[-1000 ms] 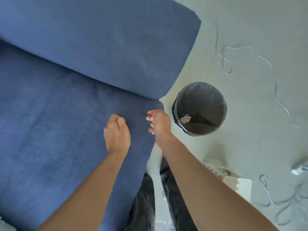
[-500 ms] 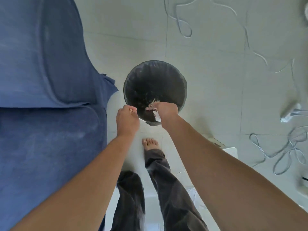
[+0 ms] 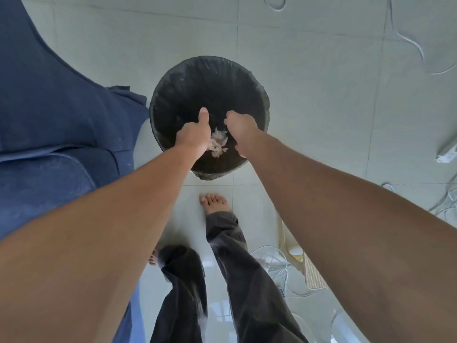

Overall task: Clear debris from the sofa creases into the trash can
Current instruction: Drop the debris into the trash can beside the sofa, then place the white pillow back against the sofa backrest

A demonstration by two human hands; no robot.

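Observation:
The round trash can (image 3: 210,78), lined with a black bag, stands on the tiled floor just right of the blue sofa (image 3: 49,107). Pale scraps of debris (image 3: 218,143) lie inside it, seen between my two hands. My left hand (image 3: 195,134) hangs over the can's near side, thumb stretched forward and fingers pointing down out of sight. My right hand (image 3: 241,129) is beside it over the can, knuckles up and fingers curled downward and hidden. I cannot see anything held in either hand.
My bare foot (image 3: 215,201) and dark trouser legs stand right before the can. White cables (image 3: 415,45) trail over the floor at the upper right, a power strip (image 3: 447,154) lies at the right edge, and a white device (image 3: 311,271) with more cables sits near my right leg.
I have turned from the sofa seat to the can. Both hands moved from the cushion edge to above the can's opening, and my left thumb has come away from its fist.

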